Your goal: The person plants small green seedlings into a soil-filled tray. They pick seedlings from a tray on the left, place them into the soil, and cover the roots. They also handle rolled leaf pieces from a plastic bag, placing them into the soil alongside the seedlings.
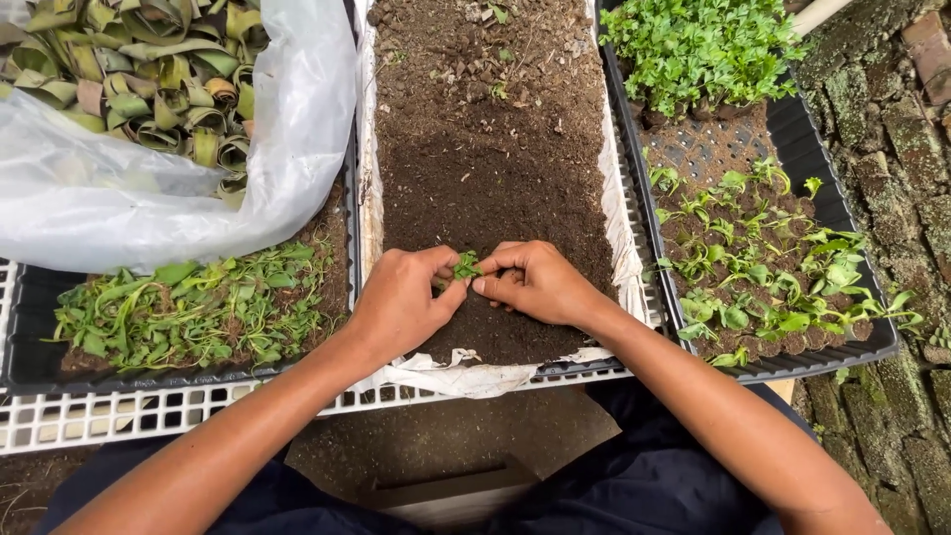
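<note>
Seedling point(466, 265) pinched by left hand point(401, 302) fingers | right hand point(535, 282) fingers apparently pinching too | over soil tray point(485, 168)

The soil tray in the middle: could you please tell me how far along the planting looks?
Done: the black tray of planted green seedlings at right is partly filled. In hand: both hands, left and right, pinch one small green seedling over the dark soil bed. Left: that bed is nearly bare.

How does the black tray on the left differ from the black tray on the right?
The left black tray holds flat, tangled seedlings, partly under a clear plastic sheet; the right black tray holds upright seedlings in separate soil cups, uncovered, with a bare patch. Both are black and flank the soil tray.
</note>
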